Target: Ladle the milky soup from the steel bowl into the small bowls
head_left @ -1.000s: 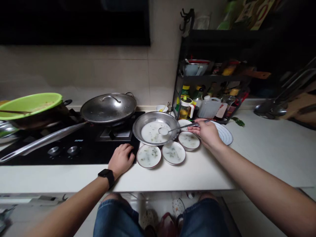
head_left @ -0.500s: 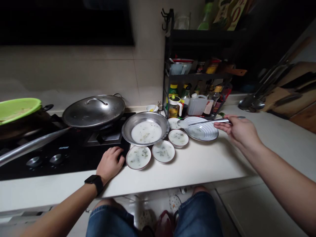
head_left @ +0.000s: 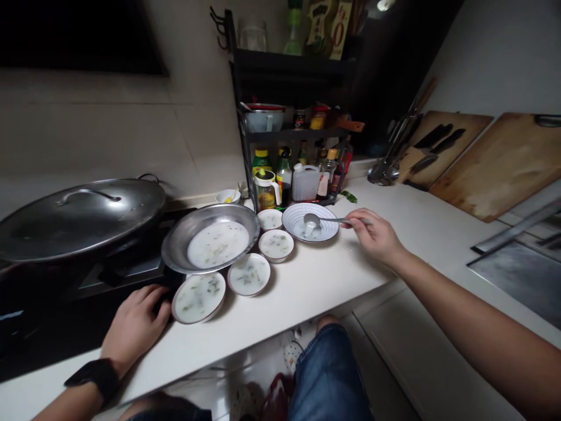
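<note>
I'm gripping a spoon (head_left: 331, 220) in my right hand (head_left: 374, 237) above a patterned bowl (head_left: 291, 221), my left hand (head_left: 135, 324) resting open beside a soup dish (head_left: 198, 297).

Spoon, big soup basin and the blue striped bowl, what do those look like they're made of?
The spoon looks like stainless steel, thin with a grey sheen. The basin also seems stainless steel, its rim and wall shiny and reflective. The striped bowl looks like glazed ceramic, glossy white with fine blue lines, though porcelain or stoneware can't be told apart here.
</note>
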